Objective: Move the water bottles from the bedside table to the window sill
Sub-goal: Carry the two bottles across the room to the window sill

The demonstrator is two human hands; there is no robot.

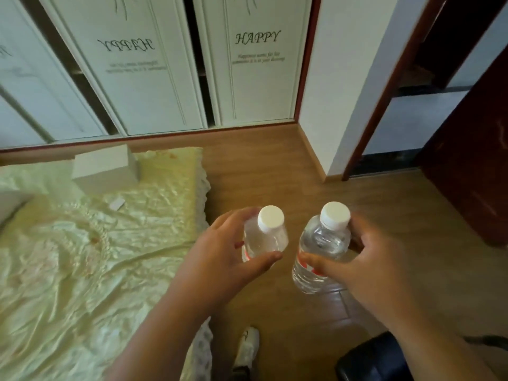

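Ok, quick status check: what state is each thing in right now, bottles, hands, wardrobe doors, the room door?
Left bottle: capped, upright, held off the floor.
Right bottle: capped, tilted slightly, held off the floor.
Left hand: grips the left bottle.
Right hand: grips the right bottle.
Wardrobe doors: dark gaps show between the panels.
Room door: open.
Bedspread: rumpled.
White box: closed, lying on the bed.

White box (105, 166) lies on the rumpled bed (82, 270).
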